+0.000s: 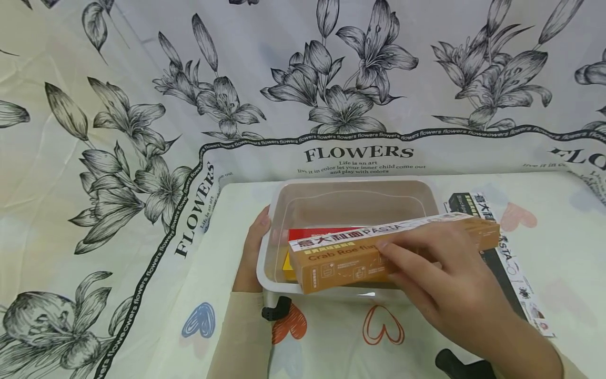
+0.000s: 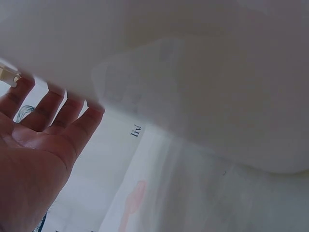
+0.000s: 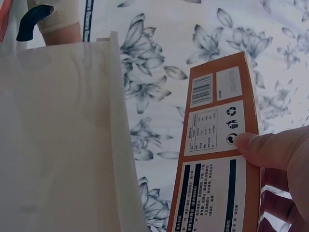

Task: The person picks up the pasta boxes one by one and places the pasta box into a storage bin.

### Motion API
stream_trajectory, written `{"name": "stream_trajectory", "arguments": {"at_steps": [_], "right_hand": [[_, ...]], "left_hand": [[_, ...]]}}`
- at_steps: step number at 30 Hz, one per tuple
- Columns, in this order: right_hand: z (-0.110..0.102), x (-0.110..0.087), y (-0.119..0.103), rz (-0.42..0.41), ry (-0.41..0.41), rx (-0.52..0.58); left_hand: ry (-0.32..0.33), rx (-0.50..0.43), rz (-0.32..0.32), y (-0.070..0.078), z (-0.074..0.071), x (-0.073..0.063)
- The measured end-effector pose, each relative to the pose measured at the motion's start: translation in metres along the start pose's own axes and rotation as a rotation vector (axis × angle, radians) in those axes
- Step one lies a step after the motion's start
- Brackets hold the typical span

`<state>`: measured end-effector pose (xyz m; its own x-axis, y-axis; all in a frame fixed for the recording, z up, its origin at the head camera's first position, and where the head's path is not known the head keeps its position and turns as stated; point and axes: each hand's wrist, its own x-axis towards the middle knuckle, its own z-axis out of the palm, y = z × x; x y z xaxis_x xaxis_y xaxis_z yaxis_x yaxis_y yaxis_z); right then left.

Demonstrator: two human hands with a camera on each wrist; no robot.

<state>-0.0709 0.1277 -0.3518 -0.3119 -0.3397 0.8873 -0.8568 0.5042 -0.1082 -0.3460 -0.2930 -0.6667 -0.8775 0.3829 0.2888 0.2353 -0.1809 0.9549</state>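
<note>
In the head view my right hand (image 1: 450, 279) holds an orange-brown pasta box (image 1: 350, 258), labelled crab roe flavour, slanted over the front of a translucent plastic bin (image 1: 355, 202). The right wrist view shows the thumb (image 3: 265, 147) on the box's printed face and the other fingers behind its far edge. At the bin's left side, my left hand (image 1: 255, 242) grips the rim; its fingers (image 2: 53, 104) reach up to the edge, their tips partly hidden. Inside the bin lie a red box (image 1: 312, 233) and a yellow box (image 1: 286, 268), both mostly covered by the pasta box.
A black-and-white pasta box (image 1: 513, 279) lies on the table to the right of the bin, partly behind my right hand. The tablecloth (image 1: 331, 347) has printed hearts. Behind the table hangs a flower-printed cloth (image 1: 360, 116).
</note>
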Motion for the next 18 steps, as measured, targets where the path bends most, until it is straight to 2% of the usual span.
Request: {"name": "stream_trajectory", "arguments": {"at_steps": [5, 9, 14, 18], "right_hand": [[0.002, 0.003, -0.004, -0.001, -0.051, 0.018], [0.005, 0.009, -0.006, 0.004, -0.082, 0.020], [0.006, 0.017, -0.008, 0.064, -0.156, 0.022], [0.008, 0.019, -0.005, 0.109, -0.231, 0.017]], "left_hand": [[0.017, 0.033, -0.002, -0.005, -0.003, 0.000], [0.009, 0.008, -0.014, -0.012, -0.008, 0.000], [0.012, -0.033, -0.041, -0.029, -0.017, 0.001], [-0.002, -0.028, -0.019, -0.040, -0.024, 0.002]]}}
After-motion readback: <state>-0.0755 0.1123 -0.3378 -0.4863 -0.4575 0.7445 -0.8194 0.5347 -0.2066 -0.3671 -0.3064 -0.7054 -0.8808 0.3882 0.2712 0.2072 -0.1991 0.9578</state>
